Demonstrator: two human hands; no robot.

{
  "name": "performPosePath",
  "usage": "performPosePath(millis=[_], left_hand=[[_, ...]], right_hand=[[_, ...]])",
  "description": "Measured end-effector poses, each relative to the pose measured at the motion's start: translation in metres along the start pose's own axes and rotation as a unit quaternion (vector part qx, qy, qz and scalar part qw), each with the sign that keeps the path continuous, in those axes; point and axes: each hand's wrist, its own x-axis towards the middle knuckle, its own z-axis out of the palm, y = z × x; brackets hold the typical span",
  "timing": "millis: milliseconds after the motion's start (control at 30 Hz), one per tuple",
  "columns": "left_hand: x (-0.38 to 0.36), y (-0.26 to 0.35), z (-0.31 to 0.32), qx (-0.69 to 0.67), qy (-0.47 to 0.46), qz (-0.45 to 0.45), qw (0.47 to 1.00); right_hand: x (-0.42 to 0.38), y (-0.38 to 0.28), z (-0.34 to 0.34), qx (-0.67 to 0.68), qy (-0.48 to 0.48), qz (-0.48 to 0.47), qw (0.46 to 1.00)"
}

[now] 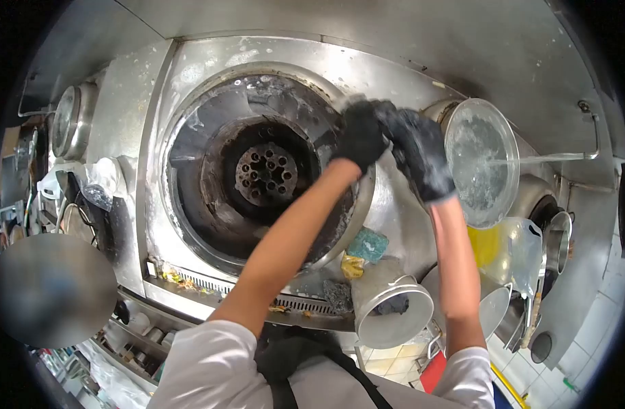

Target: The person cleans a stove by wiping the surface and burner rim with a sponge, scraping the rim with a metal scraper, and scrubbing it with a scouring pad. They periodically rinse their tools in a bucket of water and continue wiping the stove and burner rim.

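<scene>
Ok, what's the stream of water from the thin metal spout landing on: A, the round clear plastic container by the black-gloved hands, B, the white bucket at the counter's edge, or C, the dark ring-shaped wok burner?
A: the stream from the thin metal spout runs straight into the round clear plastic container beside the gloved right hand.

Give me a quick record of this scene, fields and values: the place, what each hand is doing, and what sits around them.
place: steel wok station with a round burner well
left hand: black glove, on the well's upper right rim, fingers curled; what it grips is unclear
right hand: black glove, close beside the left hand, next to a clear plastic tub
water: thin stream from a tap running into the tub
front ledge: steel bucket, teal sponge, food scraps
right side: yellow-tinted plastic jug
</scene>
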Motion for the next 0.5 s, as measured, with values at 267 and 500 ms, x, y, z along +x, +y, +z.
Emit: performPosePath(millis=[267, 500], left_hand=[[0.024, -0.003, -0.022, -0.067, 0.011, -0.04, 0.997], [0.04, -0.009, -0.048, -0.096, -0.132, -0.182, 0.97]], right_hand=[[0.041, 0.001, -0.005, -0.254, -0.034, -0.334, 0.907], [0.041, -0.024, 0.008, -0.222, -0.062, -0.251, 0.94]])
